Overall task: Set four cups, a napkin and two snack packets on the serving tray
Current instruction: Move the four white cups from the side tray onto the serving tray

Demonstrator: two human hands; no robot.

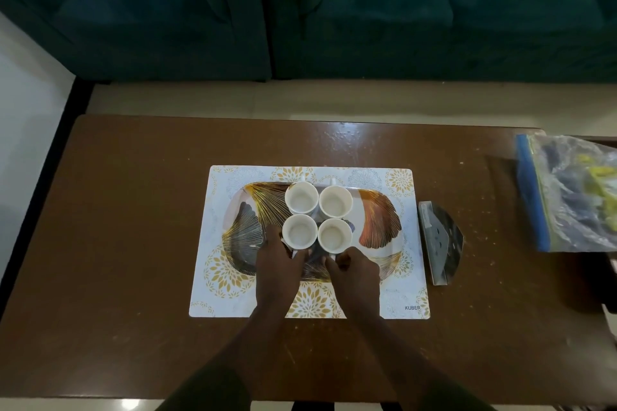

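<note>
An oval serving tray point(380, 227) with a gold leaf pattern lies on a floral placemat point(407, 277). Four white cups stand on it in a square: far left point(301, 197), far right point(336, 201), near left point(299, 231), near right point(334, 234). My left hand point(277, 260) grips the near left cup at its handle side. My right hand point(355, 269) pinches the handle of the near right cup. A folded dark patterned napkin point(440, 243) lies on the table just right of the placemat. A clear zip bag point(567, 193) with dark and yellow packets sits at the far right.
The brown wooden table point(133, 227) has bare surface left of the placemat and along the front edge. A dark teal sofa point(334, 10) stands behind the table, across a strip of pale floor.
</note>
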